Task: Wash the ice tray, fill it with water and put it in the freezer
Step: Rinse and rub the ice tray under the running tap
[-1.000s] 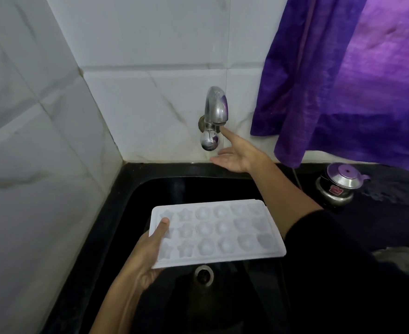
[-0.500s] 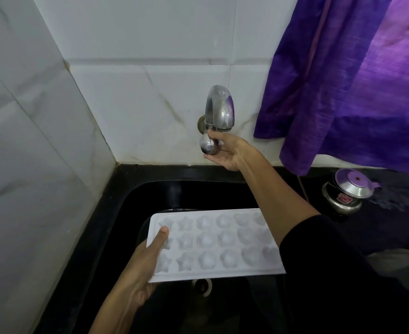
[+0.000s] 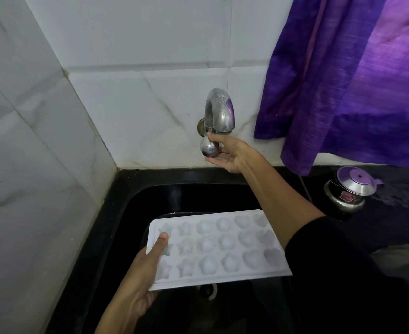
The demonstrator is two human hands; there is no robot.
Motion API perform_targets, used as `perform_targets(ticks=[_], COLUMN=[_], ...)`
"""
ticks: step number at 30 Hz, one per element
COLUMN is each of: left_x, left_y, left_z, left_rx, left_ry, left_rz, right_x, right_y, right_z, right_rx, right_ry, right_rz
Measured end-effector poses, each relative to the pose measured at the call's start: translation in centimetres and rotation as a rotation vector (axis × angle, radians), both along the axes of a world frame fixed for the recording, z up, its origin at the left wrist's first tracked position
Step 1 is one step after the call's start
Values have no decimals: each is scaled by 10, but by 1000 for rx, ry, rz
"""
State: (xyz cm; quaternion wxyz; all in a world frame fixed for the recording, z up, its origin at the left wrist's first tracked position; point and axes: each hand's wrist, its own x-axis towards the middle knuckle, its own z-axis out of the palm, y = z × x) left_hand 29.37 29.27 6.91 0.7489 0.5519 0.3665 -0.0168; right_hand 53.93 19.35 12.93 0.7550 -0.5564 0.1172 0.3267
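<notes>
Curling round the knob (image 3: 209, 148) that hangs under the tap (image 3: 219, 112), the fingers (image 3: 216, 140) of the right hand (image 3: 230, 153) are clamped on it, thumb above and the other digits cupped beneath, a hold that suits turning it. No water shows at the spout, so the wash has probably not begun and opening the tap looks like the step in hand.

Below the tap and nearer the person, the left hand (image 3: 139, 280) grips the ice tray (image 3: 217, 247) at its left end: the thumb (image 3: 161, 244) lies flat across the top over the nearest moulds, and the rest of its fingers are tucked under the tray, out of sight. Held by one end, the white tray stays about level, moulds up, hovering over the black sink (image 3: 126, 213) and clear of its floor; the drain (image 3: 208, 289) peeks out beneath its front edge. Judging by this, it is kept low and toward the person so the right arm can cross above its right end to reach the tap, and so it can slide under the spout once water runs.

Right of the tap a purple curtain (image 3: 355, 80) hangs against the tiled wall (image 3: 126, 68). Under the curtain, on the dark worktop (image 3: 396, 213), stands a small steel pot (image 3: 349, 189) with its lid on, well apart from the tray.
</notes>
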Motion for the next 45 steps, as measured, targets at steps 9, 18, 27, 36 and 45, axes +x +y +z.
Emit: perform_targets(ticks=[9,18,27,36,45], left_x=[-1,1,-1,-3,0], left_y=[2,4,7,10,16], left_z=[-3,-4,-4,-5,-4], left_rx=[2,1,2,6,12], left_ry=[-5,16,21,21,-10], left_rz=[16,0,18,28,59], right_x=[0,0,-1,-13,-44], right_y=[2,5,-3,-1,-40], right_z=[1,2,-5,-3,-20], right_rx=[-8,-26,10,51,251], right_ry=[6,-14,36,38,119], right_rz=[-17,-13,57,58,-60])
